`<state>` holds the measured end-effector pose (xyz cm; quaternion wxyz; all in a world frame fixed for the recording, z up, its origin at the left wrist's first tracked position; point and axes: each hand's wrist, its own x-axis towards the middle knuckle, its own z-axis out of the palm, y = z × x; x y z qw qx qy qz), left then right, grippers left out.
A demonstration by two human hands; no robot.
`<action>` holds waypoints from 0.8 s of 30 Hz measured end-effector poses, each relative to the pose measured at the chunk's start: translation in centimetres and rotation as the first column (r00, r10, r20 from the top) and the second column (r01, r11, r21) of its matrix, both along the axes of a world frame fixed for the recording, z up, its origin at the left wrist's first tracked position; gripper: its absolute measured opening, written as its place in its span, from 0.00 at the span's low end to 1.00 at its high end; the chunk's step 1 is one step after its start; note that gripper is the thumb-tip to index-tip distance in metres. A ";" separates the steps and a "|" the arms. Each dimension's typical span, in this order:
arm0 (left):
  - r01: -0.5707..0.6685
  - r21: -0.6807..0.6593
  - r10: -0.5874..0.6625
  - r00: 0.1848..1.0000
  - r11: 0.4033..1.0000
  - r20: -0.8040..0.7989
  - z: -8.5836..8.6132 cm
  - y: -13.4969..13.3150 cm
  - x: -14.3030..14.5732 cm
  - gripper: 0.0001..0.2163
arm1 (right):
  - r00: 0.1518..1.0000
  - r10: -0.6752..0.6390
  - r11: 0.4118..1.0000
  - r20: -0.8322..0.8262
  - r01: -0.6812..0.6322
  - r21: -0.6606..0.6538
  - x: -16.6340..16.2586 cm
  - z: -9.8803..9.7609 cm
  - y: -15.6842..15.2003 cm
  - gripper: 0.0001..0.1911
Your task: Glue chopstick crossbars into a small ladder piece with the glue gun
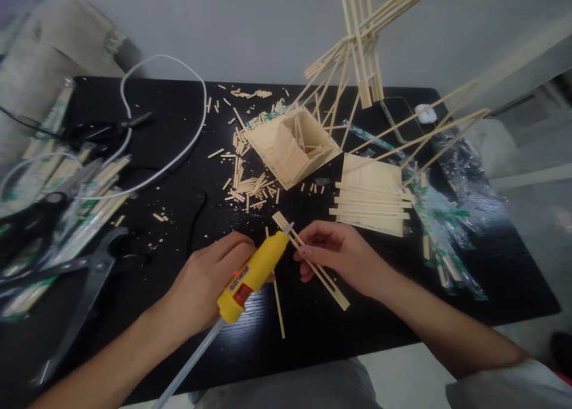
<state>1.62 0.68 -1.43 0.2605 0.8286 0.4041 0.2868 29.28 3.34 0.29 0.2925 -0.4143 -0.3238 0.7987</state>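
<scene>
My left hand [214, 272] is wrapped round a yellow hot glue gun [257, 272] with a clear glue stick [190, 361] trailing from its back. The gun's metal nozzle meets the upper part of a narrow frame of chopsticks [328, 284]. Thumb and fingers of my right hand [337, 254] pinch that frame, which slants down to the right with a gap along its middle. A single chopstick [277, 298] lies on the table beneath the gun. Part of my left hand's grip is hidden behind the gun.
Behind my hands stand a wooden box on a board [290, 146] and a stick-covered panel [373, 209]. A tall chopstick structure [357, 45] rises at the back. Cut stick pieces [254, 185] are scattered nearby. Pliers [96, 266], scissors [53, 203], a white cable [203, 111] and packaged chopsticks [447, 242] lie around.
</scene>
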 end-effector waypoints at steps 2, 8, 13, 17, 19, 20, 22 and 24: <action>0.006 0.009 -0.006 1.000 1.000 -0.010 0.1 0.0 0.0 0.04 | 1.000 -0.002 1.000 0.002 0.002 0.012 0.0 -0.1 0.0 0.16; -0.024 0.015 0.025 0.999 1.000 -0.029 0.0 0.2 -0.4 0.03 | 1.000 -0.009 0.999 0.002 0.009 0.034 0.0 -0.1 0.0 0.15; -0.058 0.037 0.059 0.998 0.998 -0.025 -0.3 0.2 -0.6 0.03 | 1.000 -0.018 0.998 0.025 0.017 0.054 0.1 0.0 0.0 0.15; -0.006 0.050 0.008 0.999 0.999 -0.043 -0.4 0.1 -0.7 0.03 | 0.999 -0.023 0.997 0.041 0.020 0.074 0.1 -0.1 0.0 0.15; -0.007 0.034 0.008 0.999 0.999 -0.046 -0.4 0.1 -0.7 0.03 | 0.999 -0.023 0.996 0.039 0.020 0.083 0.0 -0.2 0.0 0.14; -0.031 0.026 0.032 0.999 0.999 -0.036 -0.3 0.2 -0.8 0.04 | 0.999 -0.023 0.996 0.035 0.020 0.088 0.0 -0.3 0.0 0.14; -0.078 0.027 0.079 0.997 0.997 -0.009 -0.1 0.3 -0.9 0.05 | 0.999 -0.022 0.995 0.027 0.019 0.101 0.0 -0.3 -0.1 0.13; -0.096 0.045 0.096 0.995 0.994 0.004 0.0 0.4 -1.0 0.05 | 0.999 -0.013 0.993 0.032 0.009 0.115 0.1 -0.2 -0.1 0.13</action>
